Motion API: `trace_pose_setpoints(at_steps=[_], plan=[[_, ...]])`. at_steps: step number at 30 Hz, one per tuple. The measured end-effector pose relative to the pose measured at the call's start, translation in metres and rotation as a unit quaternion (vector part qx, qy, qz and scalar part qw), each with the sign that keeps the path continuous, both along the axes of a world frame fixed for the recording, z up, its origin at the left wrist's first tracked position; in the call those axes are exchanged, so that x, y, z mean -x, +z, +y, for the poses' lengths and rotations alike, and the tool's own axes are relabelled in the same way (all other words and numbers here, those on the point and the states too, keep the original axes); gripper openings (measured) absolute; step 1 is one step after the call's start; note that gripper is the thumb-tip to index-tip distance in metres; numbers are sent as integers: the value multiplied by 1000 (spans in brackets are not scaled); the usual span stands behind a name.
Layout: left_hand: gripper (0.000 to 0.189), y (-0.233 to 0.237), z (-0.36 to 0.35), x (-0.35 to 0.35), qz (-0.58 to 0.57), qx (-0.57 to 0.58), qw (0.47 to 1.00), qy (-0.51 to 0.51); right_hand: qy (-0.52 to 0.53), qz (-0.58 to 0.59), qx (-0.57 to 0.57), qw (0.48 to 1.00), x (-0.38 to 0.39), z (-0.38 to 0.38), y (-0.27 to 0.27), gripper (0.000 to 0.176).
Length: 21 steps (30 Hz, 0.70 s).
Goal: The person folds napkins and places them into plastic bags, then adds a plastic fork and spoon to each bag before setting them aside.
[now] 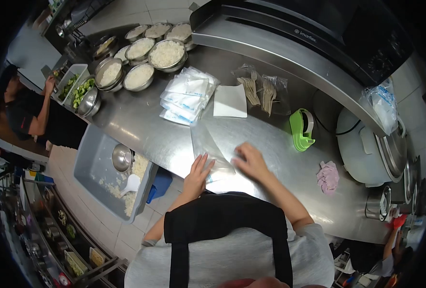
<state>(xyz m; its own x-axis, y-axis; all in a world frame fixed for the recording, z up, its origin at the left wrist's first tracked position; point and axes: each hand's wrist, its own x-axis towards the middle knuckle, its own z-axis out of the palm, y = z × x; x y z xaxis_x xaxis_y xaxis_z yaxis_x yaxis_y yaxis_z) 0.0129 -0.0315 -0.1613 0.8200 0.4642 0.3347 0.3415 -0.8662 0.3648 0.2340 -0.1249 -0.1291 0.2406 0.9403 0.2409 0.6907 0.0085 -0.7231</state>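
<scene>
A clear plastic bag lies on the steel counter in front of me. My left hand rests on its lower left part, fingers spread and lying flat. Close to the bag's right edge, my right hand is bent and smeared by motion; whether it grips anything is hidden. Just beyond the bag is a fanned stack of white and blue packets. A pile of square white napkins sits beside them. Wooden forks in clear plastic lie to the right of the napkins.
Metal bowls of rice crowd the far left counter. A grey tub stands below the counter's left edge. To the right are a green tape dispenser, a pink cloth and a large cooker. A co-worker stands at left.
</scene>
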Motion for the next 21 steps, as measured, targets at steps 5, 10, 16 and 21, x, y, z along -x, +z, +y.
trace_pose_setpoints(at_steps=[5, 10, 16, 21], plan=[[46, 11, 7, -37, -8, 39, 992, -123, -83, -151, -61, 983, -68, 89, -13, 11], [24, 35, 21, -20, 6, 129, 979, -156, -34, -202, 0, 979, -97, 135, -38, 9], [21, 43, 35, 20, -105, 382, 917, -40, -49, -121, 87, 988, -110, 144, -37, 9], [23, 27, 51, 6, -215, 469, 856, -44, -21, -77, 151, 985, -123, 155, -41, 9]])
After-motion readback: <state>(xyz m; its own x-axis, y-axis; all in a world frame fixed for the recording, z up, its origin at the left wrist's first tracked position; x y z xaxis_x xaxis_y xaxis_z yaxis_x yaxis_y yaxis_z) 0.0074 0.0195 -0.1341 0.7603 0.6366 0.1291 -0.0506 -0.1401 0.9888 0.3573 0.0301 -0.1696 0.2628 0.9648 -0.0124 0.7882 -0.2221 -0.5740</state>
